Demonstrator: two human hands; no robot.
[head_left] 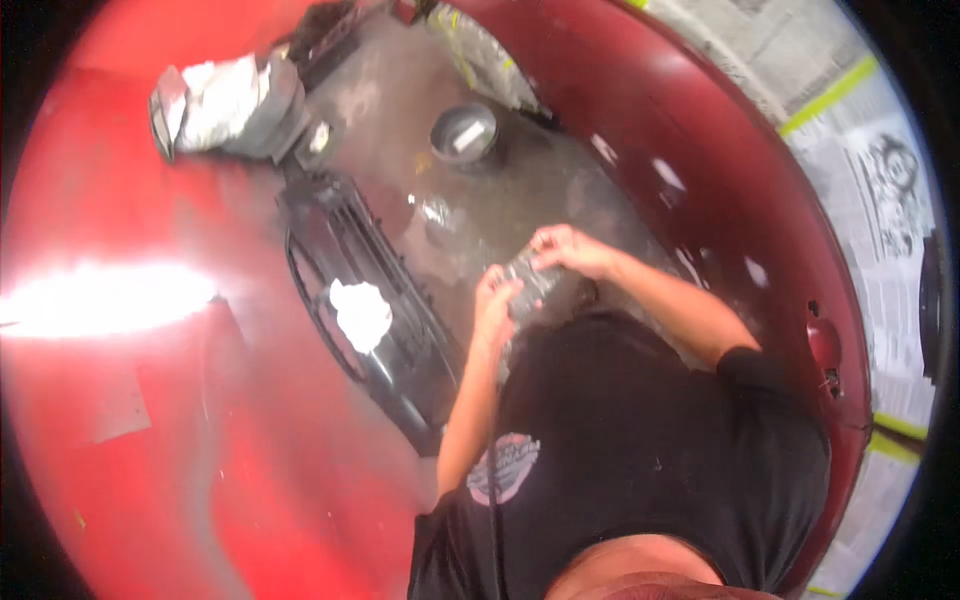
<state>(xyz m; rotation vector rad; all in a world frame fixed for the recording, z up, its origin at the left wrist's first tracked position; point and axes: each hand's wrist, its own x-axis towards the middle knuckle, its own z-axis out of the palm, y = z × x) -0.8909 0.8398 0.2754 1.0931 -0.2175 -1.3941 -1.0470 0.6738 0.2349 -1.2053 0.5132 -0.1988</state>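
My left hand [496, 303] and my right hand [572, 250] are raised close together in front of my body. Between them is a crumpled grey piece [533, 284], with shiny light patches on it. Fingers of both hands pinch its edges, the left at its near-left side and the right at its far side. Whether it is cloth, paper or plastic film cannot be made out. Beyond the hands, a dark round bowl [464, 135] stands on the floor, with a pale rectangular block [468, 136] inside.
A bright red car body panel [330, 470] fills the left. A darker red door [720, 170] curves along the right, beside taped newspaper masking [870, 190]. A black plastic car part [400, 350] carries a crumpled white paper [361, 316]. Another wrapped bundle [225, 105] lies at upper left.
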